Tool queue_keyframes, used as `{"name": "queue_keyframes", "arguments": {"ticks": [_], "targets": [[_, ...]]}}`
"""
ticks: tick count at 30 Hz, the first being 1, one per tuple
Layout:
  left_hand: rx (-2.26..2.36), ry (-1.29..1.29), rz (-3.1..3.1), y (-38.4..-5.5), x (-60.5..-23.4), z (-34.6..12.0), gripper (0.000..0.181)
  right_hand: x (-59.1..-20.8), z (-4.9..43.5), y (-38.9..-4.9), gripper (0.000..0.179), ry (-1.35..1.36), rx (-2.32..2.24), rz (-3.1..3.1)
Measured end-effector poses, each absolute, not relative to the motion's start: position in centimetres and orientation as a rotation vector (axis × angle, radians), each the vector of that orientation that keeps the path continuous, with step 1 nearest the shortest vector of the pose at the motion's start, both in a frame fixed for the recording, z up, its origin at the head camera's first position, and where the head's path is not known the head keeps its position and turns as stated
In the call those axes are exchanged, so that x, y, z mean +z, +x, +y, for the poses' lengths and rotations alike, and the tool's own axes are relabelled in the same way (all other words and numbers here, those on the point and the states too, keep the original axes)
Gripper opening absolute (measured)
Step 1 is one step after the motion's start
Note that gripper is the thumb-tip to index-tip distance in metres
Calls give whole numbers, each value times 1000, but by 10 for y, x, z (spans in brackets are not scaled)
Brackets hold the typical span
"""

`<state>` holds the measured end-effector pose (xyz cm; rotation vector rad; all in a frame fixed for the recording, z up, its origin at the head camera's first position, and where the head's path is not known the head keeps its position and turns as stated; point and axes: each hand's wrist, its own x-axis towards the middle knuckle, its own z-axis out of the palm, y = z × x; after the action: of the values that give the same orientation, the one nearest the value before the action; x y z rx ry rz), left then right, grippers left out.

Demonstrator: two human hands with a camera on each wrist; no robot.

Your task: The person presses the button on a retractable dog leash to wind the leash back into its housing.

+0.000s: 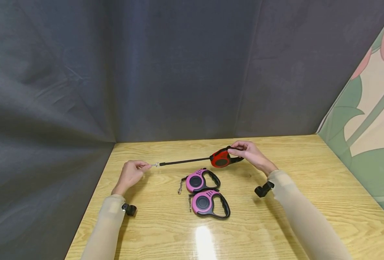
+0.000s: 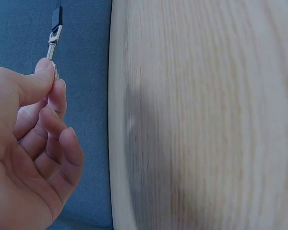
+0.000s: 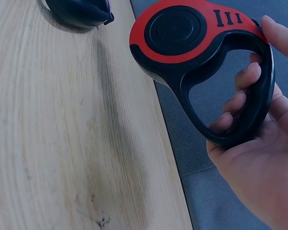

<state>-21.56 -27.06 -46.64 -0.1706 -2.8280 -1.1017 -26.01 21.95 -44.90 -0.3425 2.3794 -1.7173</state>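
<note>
A red and black retractable dog leash (image 1: 221, 159) is held above the table by my right hand (image 1: 248, 153). In the right wrist view the fingers wrap around its black loop handle (image 3: 259, 110), with the thumb near the top of the casing. My left hand (image 1: 132, 174) pinches the leash's silver clip (image 2: 52, 48) between thumb and forefinger. Between the hands the black strap (image 1: 185, 161) stretches out straight. Two pink and black retractable leashes lie below it, one pink leash (image 1: 196, 181) behind the other pink leash (image 1: 203, 203), each with its clip at the left.
The things lie on a light wooden table (image 1: 159, 231). Dark grey fabric (image 1: 179, 72) rises behind it and along the left. At the right stands a flower-patterned panel (image 1: 367, 119).
</note>
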Motion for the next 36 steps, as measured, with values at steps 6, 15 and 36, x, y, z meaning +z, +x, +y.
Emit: {"name": "queue_keyframes", "arguments": {"ticks": [6, 15, 36], "targets": [[-1098, -168, -2831, -216, -467, -271, 18, -448, 217, -260, 31, -351, -1706, 2377], [-1085, -179, -2832, -215, -467, -273, 16, -445, 212, -260, 31, -355, -1699, 2380], [-1117, -175, -2826, -213, -464, -266, 17, -445, 205, -260, 30, -338, -1724, 2365]]}}
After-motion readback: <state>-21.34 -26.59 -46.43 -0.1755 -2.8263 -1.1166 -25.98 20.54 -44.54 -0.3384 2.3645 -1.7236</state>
